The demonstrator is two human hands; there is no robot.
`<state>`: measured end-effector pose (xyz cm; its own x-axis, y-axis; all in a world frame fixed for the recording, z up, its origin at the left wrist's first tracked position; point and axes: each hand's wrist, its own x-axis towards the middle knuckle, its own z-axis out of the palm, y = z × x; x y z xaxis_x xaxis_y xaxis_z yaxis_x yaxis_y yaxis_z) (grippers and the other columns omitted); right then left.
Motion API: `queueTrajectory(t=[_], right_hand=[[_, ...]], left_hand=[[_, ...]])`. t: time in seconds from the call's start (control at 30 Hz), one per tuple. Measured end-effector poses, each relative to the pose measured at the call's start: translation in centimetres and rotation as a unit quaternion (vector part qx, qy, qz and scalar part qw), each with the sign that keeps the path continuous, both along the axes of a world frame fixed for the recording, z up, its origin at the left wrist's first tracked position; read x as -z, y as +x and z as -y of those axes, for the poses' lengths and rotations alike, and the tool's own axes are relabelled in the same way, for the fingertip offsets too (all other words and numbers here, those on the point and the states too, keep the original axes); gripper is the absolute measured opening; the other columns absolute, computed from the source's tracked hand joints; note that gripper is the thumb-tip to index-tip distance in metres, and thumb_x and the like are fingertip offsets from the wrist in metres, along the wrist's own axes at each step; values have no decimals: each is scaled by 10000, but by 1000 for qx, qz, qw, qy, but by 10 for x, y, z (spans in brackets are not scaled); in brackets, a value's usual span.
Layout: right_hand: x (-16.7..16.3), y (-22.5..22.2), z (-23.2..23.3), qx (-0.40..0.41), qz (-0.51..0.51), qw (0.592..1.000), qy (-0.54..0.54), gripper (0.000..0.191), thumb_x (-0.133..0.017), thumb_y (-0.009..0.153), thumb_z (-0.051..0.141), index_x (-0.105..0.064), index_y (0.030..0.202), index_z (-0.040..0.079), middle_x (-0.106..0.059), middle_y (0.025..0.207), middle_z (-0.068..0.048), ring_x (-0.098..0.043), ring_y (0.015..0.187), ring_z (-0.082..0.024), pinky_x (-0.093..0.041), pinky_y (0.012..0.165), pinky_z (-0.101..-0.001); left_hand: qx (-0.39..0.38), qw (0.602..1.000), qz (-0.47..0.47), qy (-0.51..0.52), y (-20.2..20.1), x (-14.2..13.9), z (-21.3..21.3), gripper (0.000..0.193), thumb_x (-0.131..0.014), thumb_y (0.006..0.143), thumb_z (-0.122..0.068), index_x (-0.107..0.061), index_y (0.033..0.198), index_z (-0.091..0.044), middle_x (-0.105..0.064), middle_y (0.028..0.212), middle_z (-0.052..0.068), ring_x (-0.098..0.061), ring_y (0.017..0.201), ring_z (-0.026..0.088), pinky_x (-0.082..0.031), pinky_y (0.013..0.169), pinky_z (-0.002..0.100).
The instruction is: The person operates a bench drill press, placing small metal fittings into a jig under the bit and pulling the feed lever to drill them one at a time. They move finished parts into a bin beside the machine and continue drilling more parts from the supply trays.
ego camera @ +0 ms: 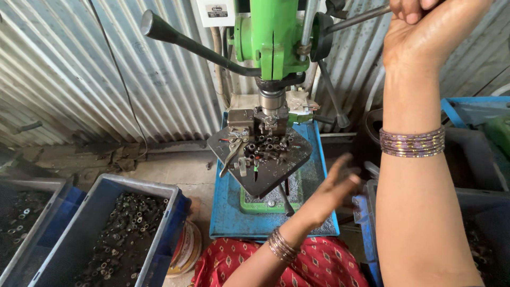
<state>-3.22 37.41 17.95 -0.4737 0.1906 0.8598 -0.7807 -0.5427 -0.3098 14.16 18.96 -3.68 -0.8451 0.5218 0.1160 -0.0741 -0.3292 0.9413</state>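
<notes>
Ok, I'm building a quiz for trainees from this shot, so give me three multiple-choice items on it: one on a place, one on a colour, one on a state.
1. Where is the blue crate of small metal rings?
A. left of the blue tray
B. on the drill
C. right of the tray

2. The drill head is:
A. red
B. green
C. yellow

3. The right hand is:
A. flat on the tray
B. gripping a feed handle
C. in the crate

A: crate sits lower left. B: green casting. B: fingers wrapped round the rod.

A small metal workshop — green drill press [273,42], corrugated tin walls [69,69], crates of metal parts [125,228].
</notes>
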Motion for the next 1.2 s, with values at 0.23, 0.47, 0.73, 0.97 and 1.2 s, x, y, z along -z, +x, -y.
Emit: queueTrajectory(t=[0.23,0.47,0.73,0.97,1.2], right_hand=[[-8,12,11,16,8,1000,8,556,-422,1220,285,-293,730,57,-284,642,-70,-262,567,-200,-187,542,-318],[-15,26,27,40,34,998,-19,502,-434,1216,329,-363,815,36,-320,652,-79,-267,533,-191,-229,543,-338],[-23,41,34,57,7,998,21,511,-474,1198,382,-315,824,73,-302,631,-72,-280,543,-192,-186,510,-316],[-17,37,29,33,9,999,12,521,-505,1193,420,-322,849,75,-308,642,-79,-263,562,-195,-174,539,-316],[-9,27,17,32,-4,999,22,527,-491,1187,449,-321,856,76,-308,654,-83,-265,569,-199,-191,565,-324]], left_hand=[[-321,688,-314,-570,-75,-11,12,443,-658,906,-287,-624,1249,-9,-586,1242,177,-566,1152,354,-538,840,475],[-321,573,-344,-671,-104,10,24,207,-627,911,-152,-656,1106,-91,-606,1210,103,-563,1130,288,-501,824,409],[-356,683,-419,-481,-83,14,28,314,-671,819,-95,-629,1129,-124,-686,1062,125,-599,1042,369,-496,794,497],[-410,909,-70,1,-90,57,28,319,-577,1081,-112,-335,1286,-79,-655,1055,102,-637,780,203,-511,678,366],[-381,846,160,335,-121,72,30,386,-508,1026,-155,-279,1327,-230,-590,1197,63,-657,972,170,-613,855,382]])
